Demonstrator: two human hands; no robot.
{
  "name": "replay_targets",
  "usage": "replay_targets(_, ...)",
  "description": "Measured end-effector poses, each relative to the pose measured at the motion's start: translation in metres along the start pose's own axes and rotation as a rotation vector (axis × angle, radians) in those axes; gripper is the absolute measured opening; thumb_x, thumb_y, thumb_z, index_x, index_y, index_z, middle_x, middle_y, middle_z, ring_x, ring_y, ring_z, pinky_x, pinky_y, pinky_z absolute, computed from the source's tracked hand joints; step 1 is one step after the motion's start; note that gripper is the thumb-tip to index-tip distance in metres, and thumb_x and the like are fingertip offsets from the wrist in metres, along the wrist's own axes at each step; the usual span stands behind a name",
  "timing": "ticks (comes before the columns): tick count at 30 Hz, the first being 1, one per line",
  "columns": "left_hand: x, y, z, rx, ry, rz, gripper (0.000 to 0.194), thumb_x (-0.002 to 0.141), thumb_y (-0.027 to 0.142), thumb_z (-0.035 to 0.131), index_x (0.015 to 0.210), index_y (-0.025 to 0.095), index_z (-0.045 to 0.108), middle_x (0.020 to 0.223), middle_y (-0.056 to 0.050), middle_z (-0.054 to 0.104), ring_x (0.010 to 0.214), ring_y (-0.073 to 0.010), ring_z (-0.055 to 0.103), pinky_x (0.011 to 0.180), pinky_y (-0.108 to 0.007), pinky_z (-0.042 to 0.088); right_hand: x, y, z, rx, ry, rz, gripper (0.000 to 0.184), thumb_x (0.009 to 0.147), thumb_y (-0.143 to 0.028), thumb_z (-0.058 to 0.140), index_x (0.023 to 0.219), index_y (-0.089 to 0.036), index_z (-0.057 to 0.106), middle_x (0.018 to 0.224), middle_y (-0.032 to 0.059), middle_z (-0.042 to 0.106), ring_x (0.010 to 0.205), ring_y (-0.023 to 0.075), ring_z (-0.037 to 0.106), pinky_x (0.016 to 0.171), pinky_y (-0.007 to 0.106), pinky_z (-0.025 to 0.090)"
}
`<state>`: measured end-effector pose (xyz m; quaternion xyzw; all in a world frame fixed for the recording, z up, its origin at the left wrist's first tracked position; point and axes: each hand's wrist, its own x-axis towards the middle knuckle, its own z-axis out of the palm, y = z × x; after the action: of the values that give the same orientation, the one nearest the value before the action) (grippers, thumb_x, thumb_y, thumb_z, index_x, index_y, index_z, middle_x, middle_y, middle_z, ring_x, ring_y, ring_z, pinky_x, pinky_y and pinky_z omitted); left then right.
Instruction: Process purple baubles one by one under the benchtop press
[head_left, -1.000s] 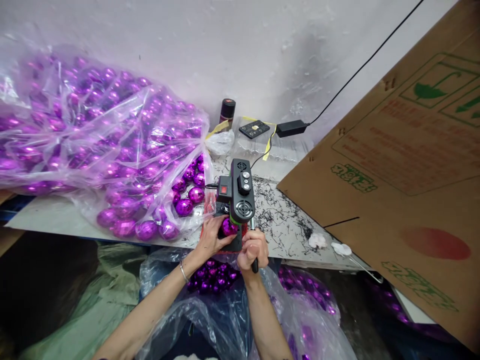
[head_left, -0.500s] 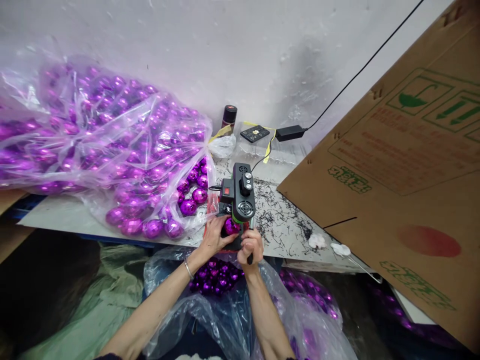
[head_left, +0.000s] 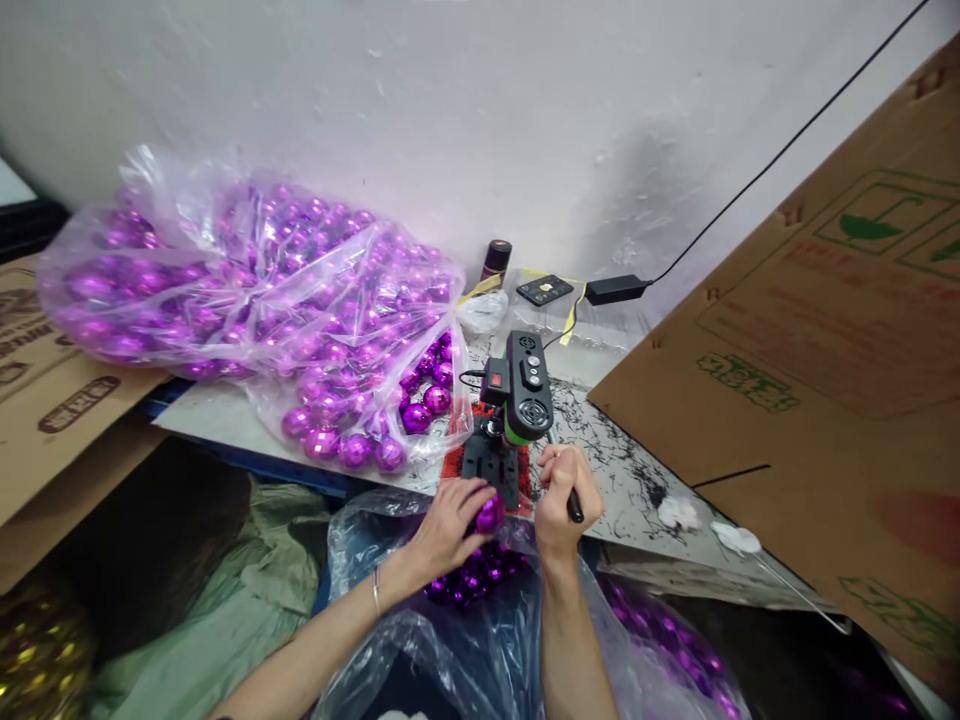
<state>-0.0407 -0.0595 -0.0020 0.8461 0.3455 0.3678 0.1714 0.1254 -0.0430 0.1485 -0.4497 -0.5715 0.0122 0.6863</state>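
Note:
My left hand (head_left: 448, 528) has its fingers round a shiny purple faceted ball (head_left: 490, 514), just in front of a small black bench drill press (head_left: 529, 385). My right hand (head_left: 566, 492) is a fist on the black-tipped lever handle (head_left: 575, 506) at the machine's right side. The machine's slotted black base plate (head_left: 491, 468) lies on a red sheet with no ball on it. Below my hands, an open clear plastic bag (head_left: 360, 590) in my lap holds many purple balls (head_left: 469, 578).
A large clear bag (head_left: 259, 345) of purple balls covers the table's left. Behind the machine are a dark can (head_left: 496, 258), a black box with knobs (head_left: 545, 290) and a power adapter (head_left: 616, 289). Dark shavings (head_left: 622, 450) litter the table beside a big cardboard box (head_left: 825, 400).
The ball has come off the machine's base in my left hand, toward me and over the lap bag. My right hand stays on the lever. The whole view has shifted.

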Motion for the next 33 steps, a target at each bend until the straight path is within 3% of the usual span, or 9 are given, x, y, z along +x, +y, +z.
replay_targets(4, -0.006, 0.001, -0.025, 0.022, -0.034, 0.084, 0.088, 0.09, 0.07, 0.083, 0.161, 0.025, 0.058, 0.15, -0.022, 0.071, 0.136, -0.0399, 0.069, 0.113, -0.057, 0.058, -0.01, 0.008, 0.002, -0.005, 0.016, -0.032, 0.045, 0.115, -0.029, 0.048, 0.071, -0.024, 0.054, 0.066, -0.0024, 0.058, 0.062, 0.0144, 0.059, 0.061, 0.032, 0.043)
replay_targets(7, 0.047, -0.029, -0.059, 0.078, 0.17, -0.166, 0.045, 0.114, 0.047, 0.053, 0.15, 0.024, 0.069, 0.145, -0.018, 0.075, 0.136, -0.0339, 0.07, 0.117, -0.053, 0.056, -0.013, 0.01, 0.002, 0.005, 0.021, -0.044, 0.042, 0.113, -0.024, 0.048, 0.071, -0.024, 0.055, 0.067, -0.0023, 0.058, 0.063, 0.0149, 0.06, 0.062, 0.033, 0.044)
replay_targets(9, 0.092, -0.057, -0.083, 0.174, 0.279, -0.433, 0.044, 0.118, 0.036, 0.04, 0.144, 0.017, 0.07, 0.139, -0.02, 0.077, 0.131, -0.0335, 0.073, 0.115, -0.053, 0.056, -0.013, 0.011, 0.002, 0.013, 0.017, -0.052, 0.042, 0.112, -0.021, 0.049, 0.071, -0.024, 0.054, 0.068, -0.0025, 0.058, 0.065, 0.015, 0.061, 0.063, 0.033, 0.044)
replay_targets(12, 0.142, -0.09, -0.109, 0.324, 0.095, -0.676, 0.04, 0.113, 0.043, 0.055, 0.127, 0.011, 0.074, 0.117, -0.023, 0.082, 0.118, -0.0397, 0.078, 0.104, -0.052, 0.059, -0.014, 0.011, 0.001, 0.016, 0.001, -0.051, 0.041, 0.112, -0.019, 0.049, 0.072, -0.024, 0.054, 0.069, -0.0027, 0.058, 0.066, 0.0144, 0.061, 0.064, 0.032, 0.044)
replay_targets(15, 0.158, -0.102, -0.112, 0.35, -0.14, -0.607, 0.042, 0.096, 0.048, 0.085, 0.118, 0.014, 0.075, 0.109, -0.019, 0.082, 0.114, -0.041, 0.078, 0.102, -0.049, 0.058, -0.016, 0.013, 0.001, 0.016, -0.013, -0.058, 0.041, 0.112, -0.018, 0.048, 0.072, -0.024, 0.053, 0.07, -0.0028, 0.058, 0.067, 0.0141, 0.062, 0.064, 0.031, 0.044)
replay_targets(18, 0.159, -0.102, -0.104, 0.335, -0.177, -0.557, 0.046, 0.081, 0.031, 0.098, 0.118, 0.017, 0.074, 0.111, -0.016, 0.082, 0.114, -0.04, 0.078, 0.104, -0.048, 0.058, -0.016, 0.014, 0.0, 0.013, -0.02, -0.067, 0.041, 0.112, -0.018, 0.048, 0.072, -0.023, 0.053, 0.07, -0.0028, 0.058, 0.068, 0.0141, 0.062, 0.065, 0.031, 0.044)
replay_targets(21, 0.157, -0.099, -0.105, 0.327, -0.167, -0.577, 0.046, 0.084, 0.022, 0.091, 0.124, 0.014, 0.072, 0.11, -0.019, 0.082, 0.111, -0.0411, 0.079, 0.101, -0.05, 0.06, -0.015, 0.012, 0.0, 0.011, -0.021, -0.065, 0.042, 0.113, -0.019, 0.047, 0.072, -0.024, 0.053, 0.069, -0.0026, 0.058, 0.068, 0.0143, 0.062, 0.065, 0.031, 0.045)
replay_targets(27, 0.117, -0.062, -0.124, -0.305, 0.144, -0.661, 0.08, 0.088, 0.052, 0.087, 0.155, 0.021, 0.056, 0.134, -0.016, 0.078, 0.12, -0.0371, 0.078, 0.11, -0.055, 0.06, -0.004, 0.001, 0.002, 0.018, -0.004, -0.024, 0.043, 0.113, -0.02, 0.048, 0.07, -0.024, 0.052, 0.067, -0.0036, 0.057, 0.066, 0.0133, 0.061, 0.064, 0.03, 0.045)
replay_targets(33, 0.066, -0.005, -0.06, -0.917, 0.19, -0.703, 0.072, 0.083, 0.06, 0.088, 0.138, 0.022, 0.06, 0.124, -0.011, 0.082, 0.121, -0.0319, 0.078, 0.114, -0.05, 0.059, 0.004, -0.006, 0.003, 0.016, 0.008, 0.015, 0.046, 0.114, -0.025, 0.049, 0.069, -0.025, 0.049, 0.064, -0.0045, 0.053, 0.063, 0.0125, 0.059, 0.063, 0.03, 0.044)
